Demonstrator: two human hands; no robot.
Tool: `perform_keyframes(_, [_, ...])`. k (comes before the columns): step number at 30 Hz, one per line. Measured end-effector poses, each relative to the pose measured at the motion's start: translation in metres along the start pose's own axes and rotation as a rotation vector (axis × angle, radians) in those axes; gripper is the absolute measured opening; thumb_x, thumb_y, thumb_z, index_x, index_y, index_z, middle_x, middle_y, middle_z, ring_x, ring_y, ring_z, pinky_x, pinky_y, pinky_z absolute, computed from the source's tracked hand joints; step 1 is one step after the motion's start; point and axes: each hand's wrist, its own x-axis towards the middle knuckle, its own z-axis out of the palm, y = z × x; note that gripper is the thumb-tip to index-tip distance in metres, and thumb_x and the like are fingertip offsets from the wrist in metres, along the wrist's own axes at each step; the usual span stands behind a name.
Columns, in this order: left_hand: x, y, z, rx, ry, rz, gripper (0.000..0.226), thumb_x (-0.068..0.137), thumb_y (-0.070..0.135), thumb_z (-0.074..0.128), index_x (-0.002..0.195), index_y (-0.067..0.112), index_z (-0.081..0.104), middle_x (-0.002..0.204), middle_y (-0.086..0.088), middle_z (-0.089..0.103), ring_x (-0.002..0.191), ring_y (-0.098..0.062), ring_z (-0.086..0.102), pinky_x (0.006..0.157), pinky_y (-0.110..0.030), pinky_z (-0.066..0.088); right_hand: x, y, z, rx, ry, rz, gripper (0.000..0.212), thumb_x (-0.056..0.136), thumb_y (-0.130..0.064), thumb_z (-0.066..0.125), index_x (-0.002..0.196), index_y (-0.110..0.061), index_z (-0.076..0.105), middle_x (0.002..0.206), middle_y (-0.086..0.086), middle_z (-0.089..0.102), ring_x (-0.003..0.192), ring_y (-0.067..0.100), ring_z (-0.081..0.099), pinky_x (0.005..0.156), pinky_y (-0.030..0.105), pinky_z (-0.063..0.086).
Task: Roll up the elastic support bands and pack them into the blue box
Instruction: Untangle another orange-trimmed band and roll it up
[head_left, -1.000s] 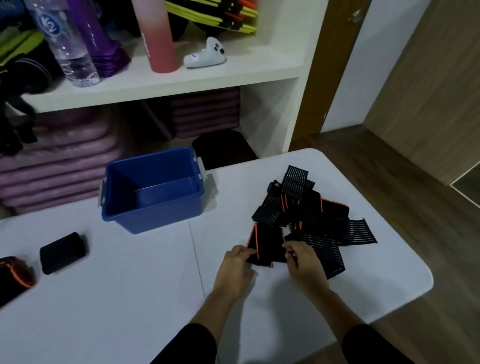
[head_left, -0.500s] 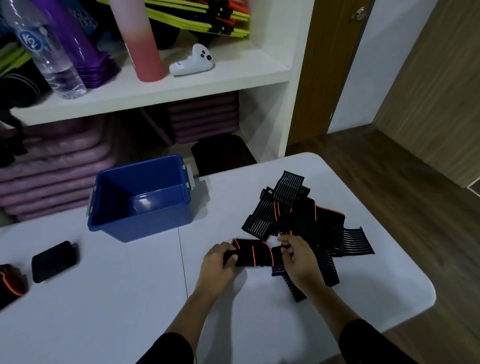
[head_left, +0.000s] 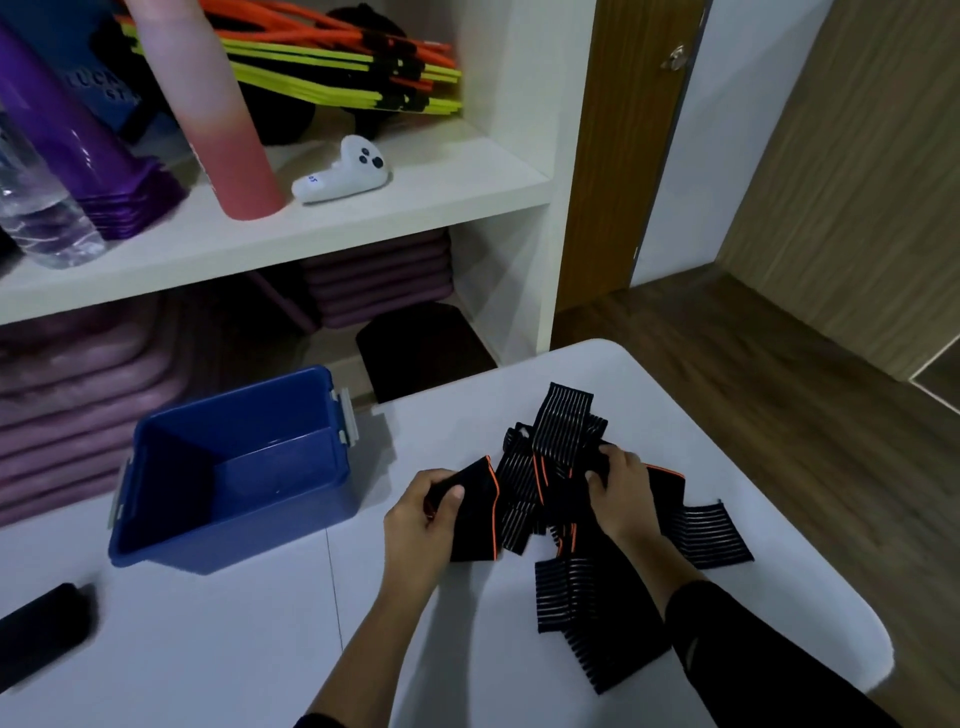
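A tangled heap of black elastic support bands (head_left: 566, 447) with orange edging and pale stripes lies on the right half of the white table (head_left: 208, 639). My left hand (head_left: 423, 514) grips the end of one black band (head_left: 475, 512), thumb on top. My right hand (head_left: 623, 493) reaches into the heap and pinches another part of the bands, fingers curled. A striped length (head_left: 587, 613) trails toward me under my right forearm. The blue box (head_left: 234, 462), open with nothing visible inside, stands left of my hands.
A black rolled band (head_left: 41, 629) lies at the table's left edge. Behind the table a white shelf (head_left: 311, 228) carries a pink bottle (head_left: 218, 114), a purple one, a water bottle and a white controller (head_left: 343, 174). Purple mats are stacked below. Wooden floor lies to the right.
My left hand has lifted the band's end and drawn it left. My right hand moved up into the heap. The view shifted closer and lower.
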Motion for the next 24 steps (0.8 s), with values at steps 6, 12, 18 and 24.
perform_keyframes(6, [0.019, -0.008, 0.017, -0.040, -0.017, -0.101, 0.012, 0.086, 0.016, 0.062, 0.090, 0.026, 0.065, 0.087, 0.015, 0.067, 0.078, 0.007, 0.059, 0.065, -0.003, 0.043, 0.037, 0.014, 0.005, -0.153, -0.122, 0.189, 0.053, 0.092, -0.025, 0.053, 0.136, -0.005, 0.032, 0.130, 0.025, 0.043, 0.122, 0.040, 0.038, 0.101, 0.044, 0.034])
perform_keyframes(12, [0.026, -0.008, 0.019, -0.101, -0.007, -0.164, 0.009, 0.085, 0.018, 0.064, 0.090, 0.025, 0.066, 0.090, 0.013, 0.067, 0.087, -0.006, 0.062, 0.077, -0.022, 0.049, 0.041, 0.017, -0.002, 0.175, -0.023, 0.266, 0.053, 0.086, -0.021, 0.065, 0.131, -0.007, 0.042, 0.125, 0.019, 0.054, 0.118, 0.034, 0.051, 0.096, 0.037, 0.041])
perform_keyframes(18, [0.024, 0.005, 0.015, -0.122, -0.012, -0.169, 0.011, 0.086, 0.019, 0.063, 0.087, 0.030, 0.064, 0.090, 0.015, 0.066, 0.089, -0.006, 0.061, 0.075, -0.018, 0.046, 0.034, -0.012, -0.040, 0.491, -0.040, 0.156, 0.031, 0.086, -0.012, 0.064, 0.115, -0.020, 0.059, 0.105, 0.008, 0.060, 0.095, 0.021, 0.060, 0.084, 0.031, 0.049])
perform_keyframes(24, [0.027, 0.032, 0.006, -0.164, 0.001, -0.030, 0.023, 0.088, 0.016, 0.060, 0.103, 0.033, 0.063, 0.082, 0.006, 0.063, 0.077, -0.014, 0.059, 0.074, -0.023, 0.050, 0.015, -0.052, -0.084, 0.733, -0.188, -0.045, 0.051, 0.089, 0.003, 0.054, 0.129, -0.028, 0.051, 0.126, -0.007, 0.056, 0.108, 0.008, 0.059, 0.085, 0.019, 0.053])
